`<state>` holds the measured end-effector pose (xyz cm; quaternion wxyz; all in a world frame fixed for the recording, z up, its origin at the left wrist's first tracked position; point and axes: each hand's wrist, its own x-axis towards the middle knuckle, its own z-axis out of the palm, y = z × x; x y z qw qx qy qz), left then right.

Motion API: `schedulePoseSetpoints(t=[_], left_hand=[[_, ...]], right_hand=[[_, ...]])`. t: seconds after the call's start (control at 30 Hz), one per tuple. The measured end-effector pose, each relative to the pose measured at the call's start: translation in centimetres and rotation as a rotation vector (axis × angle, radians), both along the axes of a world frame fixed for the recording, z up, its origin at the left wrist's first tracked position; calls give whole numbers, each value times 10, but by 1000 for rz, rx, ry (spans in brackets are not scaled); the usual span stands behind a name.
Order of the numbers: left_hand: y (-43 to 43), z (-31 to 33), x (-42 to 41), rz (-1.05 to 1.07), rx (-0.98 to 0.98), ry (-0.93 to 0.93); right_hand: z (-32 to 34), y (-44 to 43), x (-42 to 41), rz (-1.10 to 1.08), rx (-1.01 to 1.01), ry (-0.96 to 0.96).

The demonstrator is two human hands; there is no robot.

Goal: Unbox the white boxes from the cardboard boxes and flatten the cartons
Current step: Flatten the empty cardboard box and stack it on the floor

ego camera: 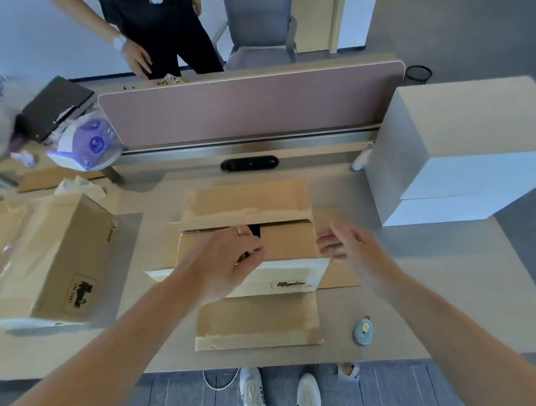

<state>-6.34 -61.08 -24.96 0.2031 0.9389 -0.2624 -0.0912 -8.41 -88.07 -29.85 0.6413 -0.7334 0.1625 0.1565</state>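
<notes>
A cardboard carton (pixel 289 242) lies in the middle of the desk with its far and near outer flaps folded out flat. Its two inner flaps still cover the top, with a dark gap between them. My left hand (pixel 229 263) rests on the left inner flap, fingers curled at its edge by the gap. My right hand (pixel 343 245) hovers at the carton's right edge, fingers relaxed and holding nothing. Two white boxes (pixel 454 162) are stacked at the right of the desk. Another carton (pixel 61 260), still taped, sits at the left.
A small blue box cutter (pixel 363 331) lies near the front right of the desk. A pink divider screen (pixel 249 107) runs along the back. A person stands behind it. A purple-and-white pack (pixel 86 144) and a dark folder (pixel 53 108) are at the far left.
</notes>
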Motion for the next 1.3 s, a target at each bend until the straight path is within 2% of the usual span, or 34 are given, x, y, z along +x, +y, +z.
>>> schedulePoseSetpoints(t=[0.07, 0.13, 0.2, 0.27, 0.4, 0.57, 0.63, 0.73, 0.8, 0.87, 0.97, 1.03, 1.17, 1.3], left_hand=[[7, 1, -4, 24, -4, 197], [19, -8, -4, 45, 26, 390], [34, -22, -4, 47, 113, 463], [48, -38, -3, 46, 196, 448], [68, -63, -3, 145, 229, 394], [70, -73, -1, 27, 223, 272], [72, -78, 0, 29, 152, 248], [82, -83, 14, 84, -4, 200], [86, -87, 24, 26, 124, 142], [88, -87, 29, 43, 223, 184], [88, -88, 35, 41, 265, 169], [90, -87, 42, 38, 201, 77], [86, -72, 79, 117, -6, -151], [69, -54, 132, 263, -21, -105]], right_hand=[[7, 15, 10, 261, -36, 16], [4, 24, 12, 469, -165, 97], [-2, 31, 6, 614, -356, 134], [-11, 38, -4, 721, -524, 64], [-20, 57, -14, 650, -772, -82], [-28, 84, -15, 595, -1007, -181], [-27, 88, -14, 588, -1031, -179], [-23, 88, -7, 604, -935, -193], [-22, 92, -2, 580, -891, -225], [-24, 101, 6, 553, -913, -219], [-28, 112, 21, 540, -931, -160], [-28, 110, 35, 507, -923, -154], [-14, 91, 80, 431, -920, -312], [-1, 77, 138, 390, -939, -363]])
